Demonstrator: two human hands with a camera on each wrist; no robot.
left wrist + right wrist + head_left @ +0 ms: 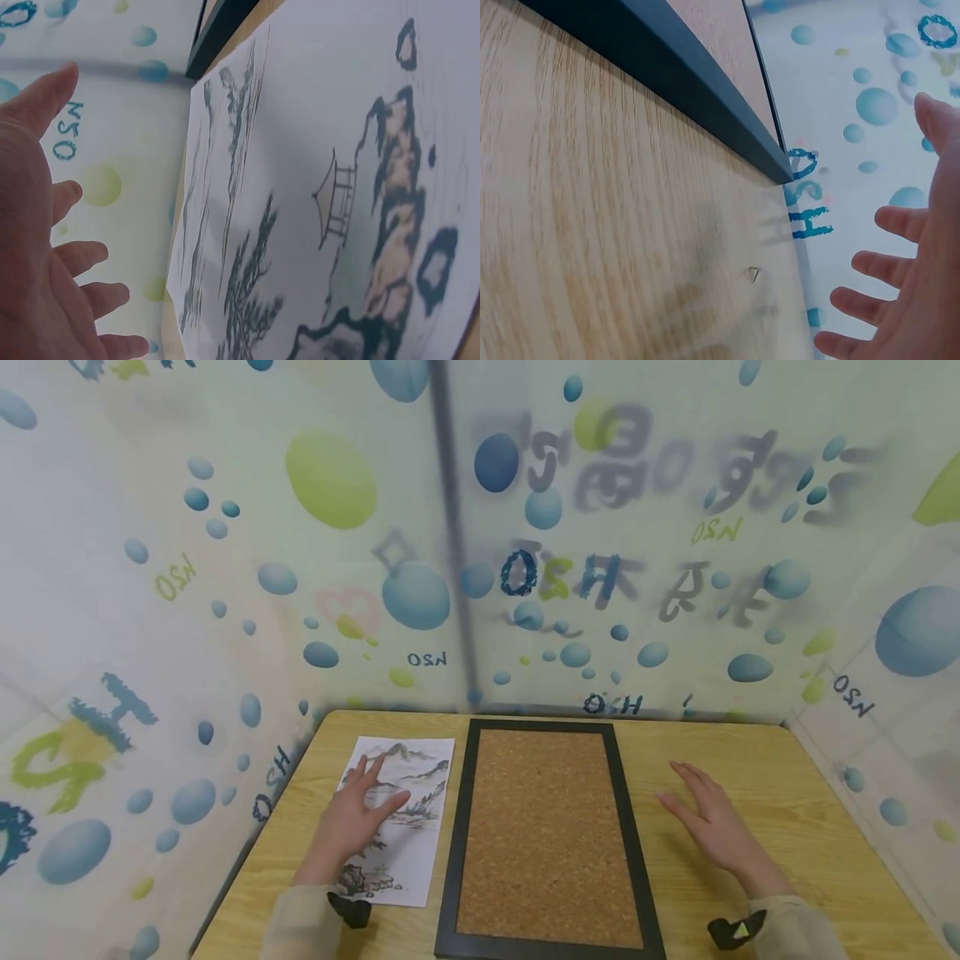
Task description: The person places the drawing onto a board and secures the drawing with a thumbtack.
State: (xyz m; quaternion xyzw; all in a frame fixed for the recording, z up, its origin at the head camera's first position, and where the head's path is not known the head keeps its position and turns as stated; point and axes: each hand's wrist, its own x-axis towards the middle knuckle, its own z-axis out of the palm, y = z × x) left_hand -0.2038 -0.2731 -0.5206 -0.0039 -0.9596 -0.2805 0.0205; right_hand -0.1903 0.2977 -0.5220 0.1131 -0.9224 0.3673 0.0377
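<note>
The left hand (356, 818) is held over the picture (420, 835), and the paper is not gripped. Its fingers are spread, with the thumb stuck out toward the right. The picture is laid flat on the left side of the table (810, 860), just beside the board (551, 835). Hills, trees and a little hut (337, 199) are drawn on it. The brown board is edged by a black frame (629, 835) and is set in the middle. The right hand (716, 827) is held over the table, right of the board. Nothing is held in it, and its fingers are spread too. Blue and green spots are printed on the wall (637, 527) at the far side.
</note>
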